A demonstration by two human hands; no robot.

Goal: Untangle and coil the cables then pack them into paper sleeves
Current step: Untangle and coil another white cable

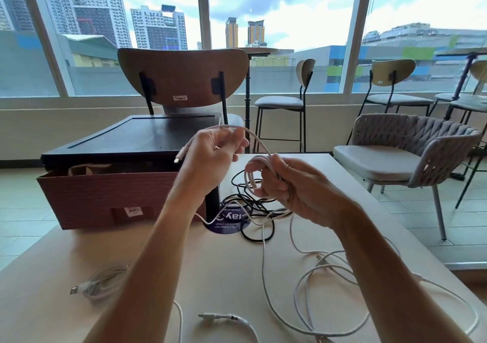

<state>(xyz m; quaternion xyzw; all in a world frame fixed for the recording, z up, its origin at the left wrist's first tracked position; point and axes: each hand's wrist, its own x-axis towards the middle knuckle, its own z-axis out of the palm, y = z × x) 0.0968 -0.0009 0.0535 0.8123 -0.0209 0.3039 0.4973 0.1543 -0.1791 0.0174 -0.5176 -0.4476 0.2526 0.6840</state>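
Head view, left hand [210, 153] pinching smooth white cable [259, 142] (plug [176, 161] dangling), right hand [287, 184] gripping its round loops [248, 179].

Smooth matt table [224, 269], cardboard box [87, 200]

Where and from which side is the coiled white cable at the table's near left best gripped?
Probably across its bundled loops, from above: the coiled white cable lies flat on the table, strands gathered together; pulling its plug, jutting left, might uncoil it.
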